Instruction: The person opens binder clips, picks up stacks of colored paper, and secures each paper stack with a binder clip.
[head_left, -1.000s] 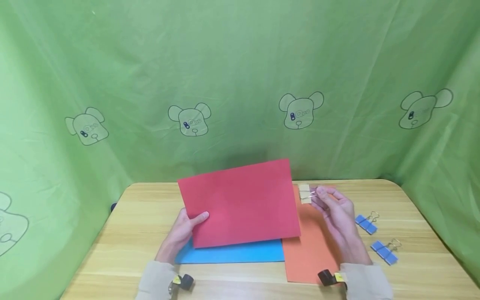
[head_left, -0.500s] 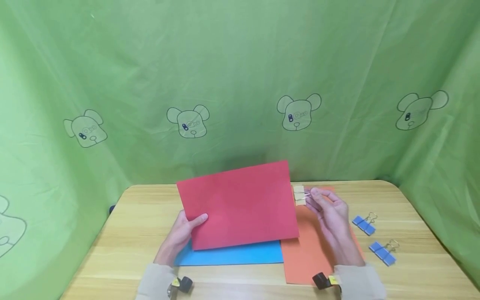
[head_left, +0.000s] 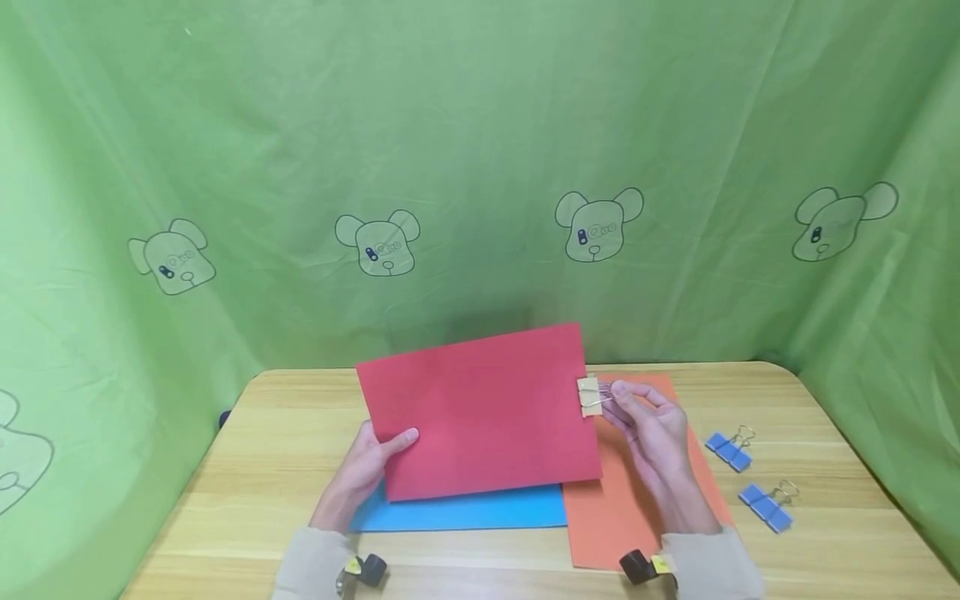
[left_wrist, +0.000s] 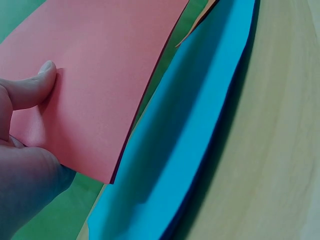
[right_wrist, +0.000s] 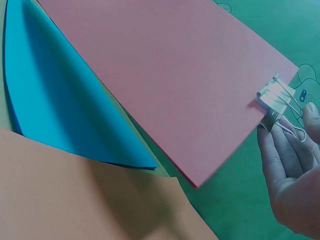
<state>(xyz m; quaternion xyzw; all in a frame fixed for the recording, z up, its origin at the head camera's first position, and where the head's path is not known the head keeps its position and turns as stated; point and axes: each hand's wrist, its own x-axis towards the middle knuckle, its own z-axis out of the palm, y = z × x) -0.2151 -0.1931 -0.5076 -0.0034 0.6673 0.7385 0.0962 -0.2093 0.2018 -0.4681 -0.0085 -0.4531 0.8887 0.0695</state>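
Observation:
A red sheet of paper (head_left: 480,412), perhaps a stack, is held up and tilted above the table. My left hand (head_left: 363,462) grips its lower left part, thumb (left_wrist: 35,87) across the front and the other fingers hidden behind. A pale yellow binder clip (head_left: 590,397) sits over the sheet's right edge, nearer the top corner. My right hand (head_left: 656,433) holds the clip's wire handles between thumb and fingers. In the right wrist view the clip (right_wrist: 275,97) straddles the paper edge, with its wire handles spread apart.
Beneath the red paper lie blue paper (head_left: 480,508) and, to its right, orange paper (head_left: 615,517). Two blue binder clips (head_left: 728,451) lie on the wooden table (head_left: 810,433) at the right. A green curtain (head_left: 480,125) hangs behind and at both sides.
My right hand has moved left, bringing the yellow binder clip from beside the red paper onto its right edge. The left hand and the red paper have stayed nearly still.

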